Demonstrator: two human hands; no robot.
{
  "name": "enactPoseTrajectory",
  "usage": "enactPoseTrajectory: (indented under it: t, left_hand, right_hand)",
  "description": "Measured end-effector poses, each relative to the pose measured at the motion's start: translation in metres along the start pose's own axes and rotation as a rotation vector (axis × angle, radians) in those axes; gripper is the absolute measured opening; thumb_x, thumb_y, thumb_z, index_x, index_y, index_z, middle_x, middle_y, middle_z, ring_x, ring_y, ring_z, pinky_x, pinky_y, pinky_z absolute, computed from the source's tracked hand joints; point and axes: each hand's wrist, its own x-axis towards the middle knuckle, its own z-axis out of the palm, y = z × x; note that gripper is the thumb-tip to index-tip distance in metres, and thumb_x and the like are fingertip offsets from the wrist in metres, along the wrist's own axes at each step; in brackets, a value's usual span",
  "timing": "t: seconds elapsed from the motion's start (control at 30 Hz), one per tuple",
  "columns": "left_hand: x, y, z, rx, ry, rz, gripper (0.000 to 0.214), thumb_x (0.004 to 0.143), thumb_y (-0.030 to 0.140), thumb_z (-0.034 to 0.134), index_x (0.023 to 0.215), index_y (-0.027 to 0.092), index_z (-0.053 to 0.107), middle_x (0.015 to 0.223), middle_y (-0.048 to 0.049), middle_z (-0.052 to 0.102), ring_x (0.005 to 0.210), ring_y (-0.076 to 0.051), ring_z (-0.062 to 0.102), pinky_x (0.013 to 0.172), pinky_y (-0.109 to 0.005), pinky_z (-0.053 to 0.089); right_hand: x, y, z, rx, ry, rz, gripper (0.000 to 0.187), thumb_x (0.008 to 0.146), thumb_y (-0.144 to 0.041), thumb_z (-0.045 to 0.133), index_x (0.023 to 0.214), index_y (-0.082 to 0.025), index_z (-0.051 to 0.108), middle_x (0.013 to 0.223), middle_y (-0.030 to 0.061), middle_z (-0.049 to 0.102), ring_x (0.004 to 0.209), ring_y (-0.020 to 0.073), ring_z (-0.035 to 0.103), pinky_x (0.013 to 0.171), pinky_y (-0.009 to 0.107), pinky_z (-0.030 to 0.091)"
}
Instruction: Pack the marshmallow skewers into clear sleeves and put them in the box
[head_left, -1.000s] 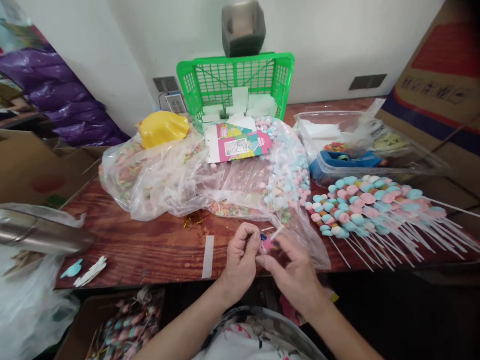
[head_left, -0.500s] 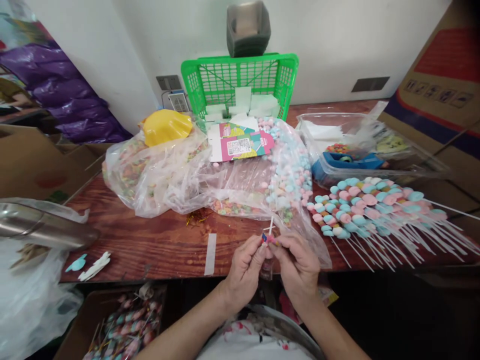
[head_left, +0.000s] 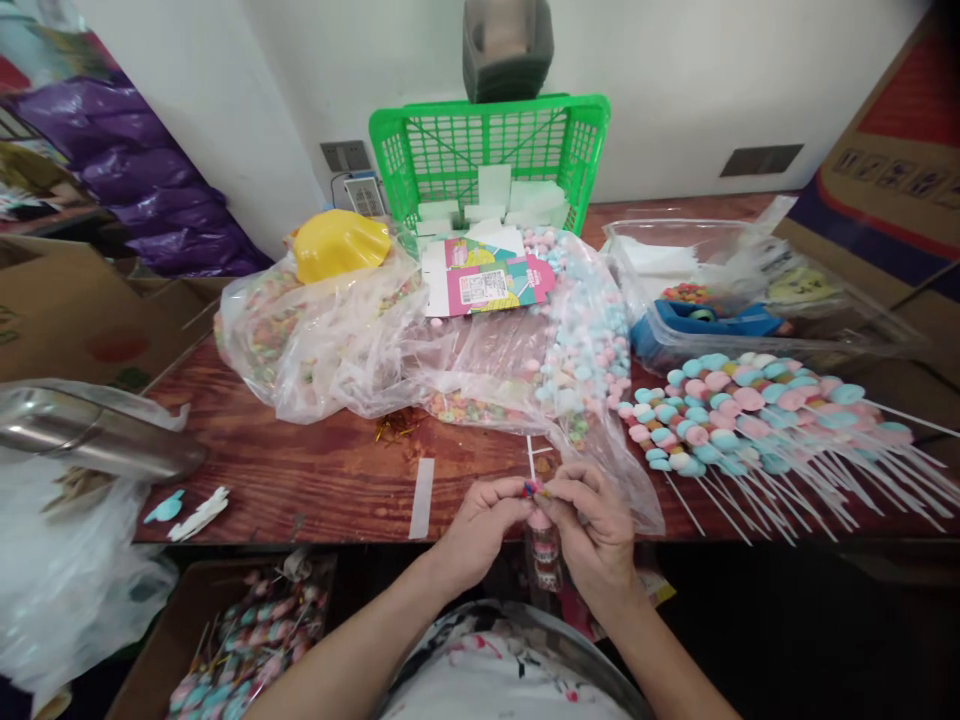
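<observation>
Before me, over the table's front edge, is a marshmallow skewer (head_left: 546, 562) in what looks like a clear wrapper. Its sweets hang toward me and its white stick (head_left: 531, 456) points away. My left hand (head_left: 480, 525) pinches it where the stick comes out, thumb and forefinger together. From the other side my right hand (head_left: 596, 530) pinches the same spot. Small blue, red, pink and yellow bits show between the fingertips; their kind is too small to make out. To the right lies a heap of unwrapped marshmallow skewers (head_left: 739, 405).
Clear bags of sweets (head_left: 330, 355) lie behind my hands, with a printed card box (head_left: 487, 285) on top. Beyond stands a green basket (head_left: 491, 130). A clear tub (head_left: 652, 240) is at the back right, a steel flask (head_left: 97, 435) at the left. Below sits a carton of wrapped skewers (head_left: 247, 635).
My fingertips have drawn closer together at the stick's neck, and my left hand has turned. More of the hanging wrapped sweets shows. The whole view has shifted slightly.
</observation>
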Motion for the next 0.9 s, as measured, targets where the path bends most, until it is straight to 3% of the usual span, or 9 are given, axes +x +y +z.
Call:
enactPoseTrajectory:
  t: [0.1, 0.23, 0.37, 0.47, 0.53, 0.6, 0.7, 0.77, 0.9]
  left_hand:
    - [-0.002, -0.007, 0.005, -0.22, 0.002, -0.047, 0.023, 0.076, 0.03, 0.068, 0.066, 0.011, 0.063, 0.069, -0.0018, 0.056, 0.067, -0.011, 0.05, 0.069, -0.022, 0.04]
    - [-0.006, -0.008, 0.004, -0.264, -0.056, -0.116, 0.038, 0.075, 0.044, 0.07, 0.064, 0.01, 0.058, 0.065, -0.0003, 0.05, 0.059, -0.009, 0.045, 0.061, -0.022, 0.036]
    - [-0.006, -0.003, -0.003, -0.211, -0.146, -0.179, 0.042, 0.071, 0.049, 0.073, 0.066, 0.012, 0.055, 0.063, 0.0009, 0.049, 0.058, -0.009, 0.044, 0.061, -0.023, 0.036]
    - [-0.006, 0.002, -0.011, -0.066, -0.085, -0.098, 0.04, 0.07, 0.047, 0.072, 0.065, 0.012, 0.052, 0.061, 0.0025, 0.047, 0.057, -0.007, 0.042, 0.059, -0.021, 0.034]
    - [-0.007, 0.004, -0.016, -0.045, -0.013, -0.094, 0.037, 0.07, 0.044, 0.07, 0.065, 0.014, 0.051, 0.058, 0.003, 0.048, 0.053, -0.008, 0.046, 0.055, -0.021, 0.034]
    - [-0.009, 0.005, -0.023, -0.102, 0.007, -0.153, 0.032, 0.068, 0.042, 0.067, 0.066, 0.014, 0.051, 0.057, 0.0018, 0.053, 0.049, -0.011, 0.052, 0.051, -0.022, 0.038]
    - [-0.013, 0.008, -0.035, -0.144, -0.1, -0.271, 0.025, 0.063, 0.036, 0.065, 0.064, 0.013, 0.055, 0.055, -0.0004, 0.057, 0.04, -0.012, 0.052, 0.046, -0.025, 0.042]
    - [-0.015, 0.009, -0.044, -0.129, -0.201, -0.337, 0.021, 0.06, 0.031, 0.066, 0.061, 0.012, 0.057, 0.051, 0.0006, 0.055, 0.037, -0.01, 0.049, 0.045, -0.025, 0.044]
    - [-0.02, 0.009, -0.058, -0.11, -0.384, -0.425, 0.03, 0.063, 0.039, 0.072, 0.067, 0.012, 0.059, 0.054, 0.002, 0.053, 0.038, -0.009, 0.048, 0.045, -0.026, 0.046]
  right_hand:
    - [0.0, 0.0, 0.005, -0.011, 0.044, -0.035, 0.015, 0.083, -0.01, 0.059, 0.086, -0.023, 0.066, 0.086, 0.0018, 0.058, 0.081, 0.0155, 0.056, 0.072, 0.031, 0.045]
    - [-0.002, -0.004, 0.006, 0.015, 0.02, -0.006, 0.013, 0.084, -0.01, 0.057, 0.082, -0.022, 0.063, 0.085, 0.0014, 0.061, 0.086, 0.0165, 0.056, 0.08, 0.035, 0.044]
    - [-0.006, -0.004, 0.007, 0.156, -0.024, 0.197, 0.009, 0.084, -0.017, 0.059, 0.076, -0.02, 0.061, 0.087, 0.0027, 0.061, 0.083, 0.017, 0.057, 0.075, 0.032, 0.046]
    - [0.001, -0.002, 0.009, 0.196, -0.114, 0.321, 0.011, 0.087, -0.021, 0.056, 0.076, -0.02, 0.06, 0.083, 0.0031, 0.061, 0.07, 0.0157, 0.058, 0.063, 0.03, 0.047]
    - [0.012, -0.002, 0.008, 0.033, -0.15, 0.141, 0.008, 0.086, -0.019, 0.055, 0.083, -0.021, 0.062, 0.084, 0.004, 0.064, 0.073, 0.0175, 0.06, 0.068, 0.033, 0.048]
    - [0.025, -0.005, 0.003, -0.203, -0.222, -0.215, 0.02, 0.085, -0.014, 0.053, 0.098, -0.023, 0.066, 0.098, 0.0064, 0.068, 0.093, 0.0222, 0.061, 0.084, 0.039, 0.045]
    - [0.041, -0.009, -0.004, -0.417, -0.507, -0.638, 0.038, 0.087, -0.011, 0.047, 0.118, -0.026, 0.062, 0.119, 0.0051, 0.066, 0.118, 0.0273, 0.051, 0.099, 0.048, 0.033]
    - [0.045, -0.011, -0.006, -0.442, -0.637, -0.723, 0.039, 0.089, -0.01, 0.045, 0.121, -0.025, 0.06, 0.118, 0.0032, 0.067, 0.121, 0.027, 0.048, 0.1, 0.049, 0.028]
    - [0.046, -0.017, -0.002, -0.37, -0.711, -0.751, 0.035, 0.088, -0.007, 0.04, 0.11, -0.021, 0.064, 0.096, 0.0033, 0.071, 0.104, 0.022, 0.055, 0.097, 0.046, 0.03]
